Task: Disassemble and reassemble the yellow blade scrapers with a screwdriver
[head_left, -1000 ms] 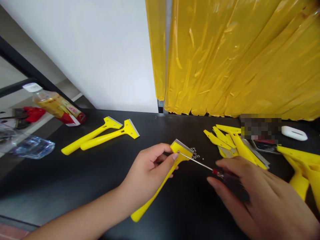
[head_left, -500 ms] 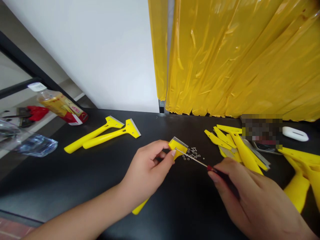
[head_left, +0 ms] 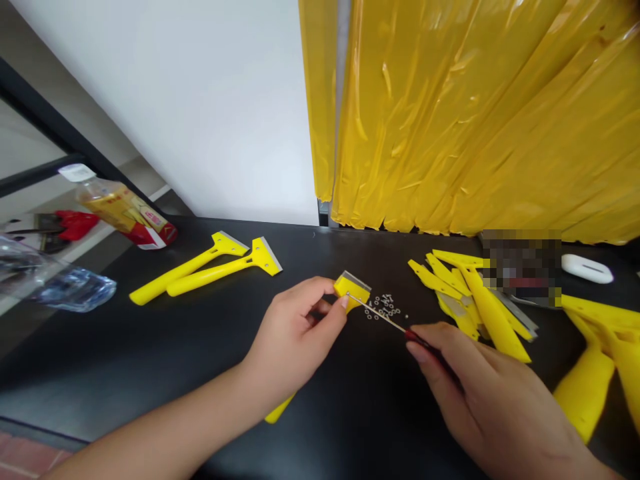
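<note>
My left hand [head_left: 300, 330] is closed on a yellow scraper [head_left: 356, 288], its head and blade edge pointing away from me. The scraper's handle runs beneath the hand, and its end shows below the wrist. In my right hand [head_left: 480, 393] is a screwdriver [head_left: 380, 313] with a dark red handle. Its tip rests at a screw on the scraper head, close to my left thumb. Small screws and nuts [head_left: 385, 307] lie loose on the black table just right of the scraper head.
Two scrapers with blades [head_left: 225, 267] lie at the left, near a drink bottle [head_left: 125, 207]. Yellow handles, plates and blades [head_left: 465, 287] are piled at the right, beside a blurred-out object and a white case [head_left: 587, 269]. More yellow handles [head_left: 590, 373] lie at the right edge.
My right hand and the screwdriver have shifted slightly left. The scraper head has moved a little up and left, with the tip still at its screw.
</note>
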A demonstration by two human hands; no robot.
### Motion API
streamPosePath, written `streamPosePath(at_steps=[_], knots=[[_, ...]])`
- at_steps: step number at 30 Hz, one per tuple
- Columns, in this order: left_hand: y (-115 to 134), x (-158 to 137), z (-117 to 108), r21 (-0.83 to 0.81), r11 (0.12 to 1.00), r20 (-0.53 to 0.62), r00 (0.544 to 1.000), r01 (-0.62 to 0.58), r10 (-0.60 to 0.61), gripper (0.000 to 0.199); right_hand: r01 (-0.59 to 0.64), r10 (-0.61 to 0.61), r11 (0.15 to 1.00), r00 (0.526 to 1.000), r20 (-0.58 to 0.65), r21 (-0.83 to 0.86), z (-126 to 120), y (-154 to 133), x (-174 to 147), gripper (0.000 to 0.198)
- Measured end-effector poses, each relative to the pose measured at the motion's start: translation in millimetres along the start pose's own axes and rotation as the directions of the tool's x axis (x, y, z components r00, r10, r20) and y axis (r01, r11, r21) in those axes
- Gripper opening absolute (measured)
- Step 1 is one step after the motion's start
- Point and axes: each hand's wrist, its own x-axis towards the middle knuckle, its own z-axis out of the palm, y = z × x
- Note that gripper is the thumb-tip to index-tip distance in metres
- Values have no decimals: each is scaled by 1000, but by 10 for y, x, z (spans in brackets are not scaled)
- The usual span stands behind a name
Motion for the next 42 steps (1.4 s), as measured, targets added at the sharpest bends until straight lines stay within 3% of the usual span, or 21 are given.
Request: streamPosePath(at_steps=[4,8,11,15,19,23,26,30,34,37,42], knots=[[8,-8,5,1,1000,-1,1000,-3,3,18,-51,48,998,995,-87,-34,-11,-16,7,27],[27,-9,9,6,1000,-5,1000,-8,8,18,-35,34,999,999,-39,-23,18,-21,-5,22],[33,-5,11,-1,1000,-17,1000,-11,11,17,-69,61,996,990,-130,-59,41,-9,-10,25],[28,1,7,-4,1000,-24,1000,1,-1,17,-5,5,1000,999,-48,0,30,9,-1,15],[27,-7,7,-2,1000,-22,1000,7,-7,18,-64,49,993,988,-146,-99,30,-4,24,26],[34,-15,10,-13,1000,-24,1000,12,-12,16,-32,32,999,998,-57,6,48,-33,23,21],[39,-9,9,-14,1000,-27,999,17,-17,16,-68,68,998,992,-103,4,52,-39,9,23],[38,0,10,-10,1000,-40,999,0,-1,15,-48,49,998,998,-37,44,56,-33,2,20],[30,-3,23,-7,1000,-35,999,-8,8,17,-74,71,997,986,-152,-9,69,-27,-1,19],[20,-8,33,-12,1000,-23,1000,-8,8,17,-17,19,1000,995,-99,23,63,-18,-3,11],[14,-3,36,-2,1000,-21,1000,-7,7,16,-90,83,995,986,-145,-41,62,-14,2,22]])
